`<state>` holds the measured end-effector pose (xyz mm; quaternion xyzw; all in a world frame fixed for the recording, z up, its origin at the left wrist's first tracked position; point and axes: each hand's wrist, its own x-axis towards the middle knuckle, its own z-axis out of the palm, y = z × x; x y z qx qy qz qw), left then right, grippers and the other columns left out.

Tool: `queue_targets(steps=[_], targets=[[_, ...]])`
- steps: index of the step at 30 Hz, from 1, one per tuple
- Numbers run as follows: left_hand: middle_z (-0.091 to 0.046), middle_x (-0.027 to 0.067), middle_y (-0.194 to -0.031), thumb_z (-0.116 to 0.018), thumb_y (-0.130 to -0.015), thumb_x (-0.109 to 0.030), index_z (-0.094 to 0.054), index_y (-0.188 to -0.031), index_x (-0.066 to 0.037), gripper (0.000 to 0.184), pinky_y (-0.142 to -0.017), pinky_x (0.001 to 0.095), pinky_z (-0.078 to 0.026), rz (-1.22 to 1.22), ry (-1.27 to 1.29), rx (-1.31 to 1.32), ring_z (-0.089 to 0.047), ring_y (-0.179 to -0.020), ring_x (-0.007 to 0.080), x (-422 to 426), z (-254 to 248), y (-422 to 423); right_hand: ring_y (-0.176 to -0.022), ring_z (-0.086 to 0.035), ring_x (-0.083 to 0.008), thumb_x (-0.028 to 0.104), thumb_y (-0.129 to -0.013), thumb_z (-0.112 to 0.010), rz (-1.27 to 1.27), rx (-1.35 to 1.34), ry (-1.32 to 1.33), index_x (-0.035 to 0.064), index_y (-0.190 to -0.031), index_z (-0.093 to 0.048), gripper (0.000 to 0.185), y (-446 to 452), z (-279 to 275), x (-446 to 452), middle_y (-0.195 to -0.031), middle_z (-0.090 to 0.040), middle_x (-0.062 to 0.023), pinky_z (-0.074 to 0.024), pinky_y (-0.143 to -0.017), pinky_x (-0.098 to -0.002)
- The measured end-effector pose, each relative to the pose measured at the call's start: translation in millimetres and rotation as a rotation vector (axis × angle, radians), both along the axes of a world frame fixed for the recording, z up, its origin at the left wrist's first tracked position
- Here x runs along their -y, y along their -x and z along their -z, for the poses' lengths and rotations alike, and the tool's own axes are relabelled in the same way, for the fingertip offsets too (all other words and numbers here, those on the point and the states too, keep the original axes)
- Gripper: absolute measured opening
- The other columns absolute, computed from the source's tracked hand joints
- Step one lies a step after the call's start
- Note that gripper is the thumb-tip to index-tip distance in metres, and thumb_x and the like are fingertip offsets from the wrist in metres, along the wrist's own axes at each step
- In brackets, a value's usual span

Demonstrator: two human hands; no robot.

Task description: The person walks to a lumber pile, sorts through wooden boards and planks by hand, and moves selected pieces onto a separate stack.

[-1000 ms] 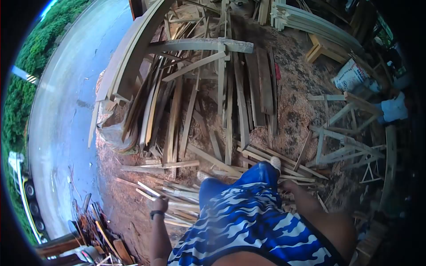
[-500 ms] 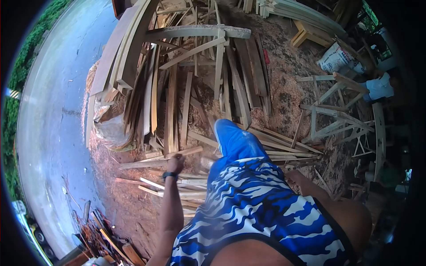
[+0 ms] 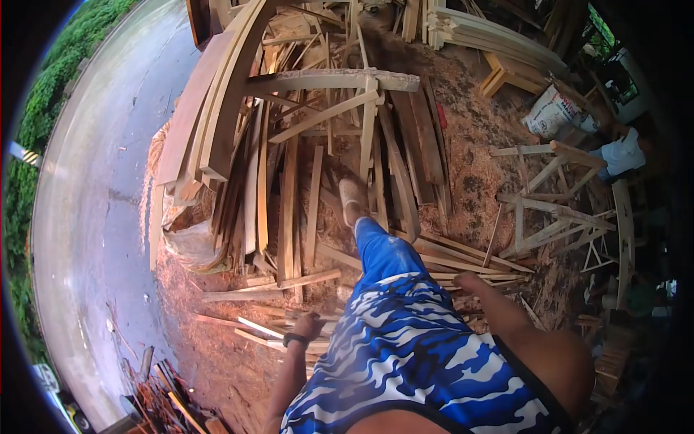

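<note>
My left hand [image 3: 309,326], with a dark wristband behind it, hangs to the left of my blue trousers [image 3: 390,253]. Its fingers are curled, and nothing shows in them. Below it in view lie loose wooden strips [image 3: 264,329]. On the other side, my right hand [image 3: 470,282] is beside my hip with fingers curled in, and I see no object in it. Long thin sticks [image 3: 477,254] lie on the ground beyond that hand. One foot [image 3: 353,195] is stretched forward among the planks.
Stacked boards [image 3: 228,101] rise ahead on the left, with a beam [image 3: 329,80] crossing a wooden stand. Dark planks [image 3: 419,137] lie ahead. To the right are wooden frames [image 3: 542,192], a white sack [image 3: 553,112] and another person [image 3: 622,153]. A paved road [image 3: 108,217] runs along the left.
My foot has come forward into view among the planks. My left hand has swung back toward my body, while my right hand has moved forward and shows more clearly. The view has shifted slightly.
</note>
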<state>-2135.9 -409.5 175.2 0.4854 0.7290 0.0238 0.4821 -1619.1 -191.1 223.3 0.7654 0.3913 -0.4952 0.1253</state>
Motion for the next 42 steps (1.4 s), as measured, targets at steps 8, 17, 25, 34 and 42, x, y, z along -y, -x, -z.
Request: queue_targets(steps=[8, 17, 25, 34, 42], targets=[[-0.069, 0.0202, -0.084, -0.067, -0.086, -0.036, -0.063, -0.112, -0.001, 0.043, -0.071, 0.045, -0.053, -0.096, -0.253, -0.095, -0.068, -0.082, 0.0375, -133.1, -41.6, 61.6, -0.098, -0.066, -0.0295, 0.03, -0.088, -0.063, -0.669, -0.202, -0.332, 0.0034, -0.125, -0.061, 0.045, 87.6, 101.6, -191.5, -0.109, -0.068, -0.017, -0.0524, -0.087, -0.0396], [-0.067, 0.0166, -0.094, -0.067, -0.088, -0.016, -0.057, -0.12, -0.002, 0.037, -0.067, 0.0363, -0.053, -0.261, -0.667, -0.026, -0.067, -0.078, 0.0262, -496.3, -116.3, 133.0, -0.098, -0.067, -0.0279, 0.028, -0.084, -0.068, -0.749, -0.401, -0.479, 0.002, -0.123, -0.061, 0.048, 290.3, 54.3, -461.0, -0.103, -0.069, -0.018, -0.0521, -0.085, -0.0345], [-0.064, 0.019, -0.103, -0.069, -0.083, -0.013, -0.055, -0.121, -0.001, 0.042, -0.085, 0.0422, -0.05, 0.007, -0.965, -0.272, -0.061, -0.097, 0.035, -786.5, -104.1, 192.3, -0.099, -0.068, -0.0253, 0.035, -0.09, -0.063, -0.767, -0.801, -0.414, 0.0005, -0.127, -0.059, 0.05, 391.0, -23.5, -653.8, -0.109, -0.07, -0.0172, -0.053, -0.089, -0.0381], [-0.064, 0.0231, -0.108, -0.068, -0.084, -0.028, -0.06, -0.116, 0.003, 0.046, -0.089, 0.0446, -0.05, -0.198, -0.796, -0.348, -0.06, -0.103, 0.0424, -880.6, -23.8, 254.1, -0.082, -0.065, -0.019, 0.025, -0.09, -0.065, -0.416, -0.713, -0.111, -0.002, -0.132, -0.053, 0.051, 483.5, 53.2, -803.2, -0.117, -0.065, -0.0166, -0.0546, -0.068, -0.0321], [-0.064, 0.0235, -0.108, -0.067, -0.082, -0.041, -0.062, -0.116, -0.001, 0.053, -0.082, 0.0457, -0.053, -0.344, -0.609, -0.506, -0.064, -0.097, 0.041, -888.5, -25.8, 237.7, -0.081, -0.064, -0.0222, 0.024, -0.09, -0.066, -0.335, -0.502, 0.318, 0.0004, -0.119, -0.059, 0.038, 562.5, 227.0, -852.4, -0.106, -0.064, -0.0161, -0.0575, -0.067, -0.0336]])
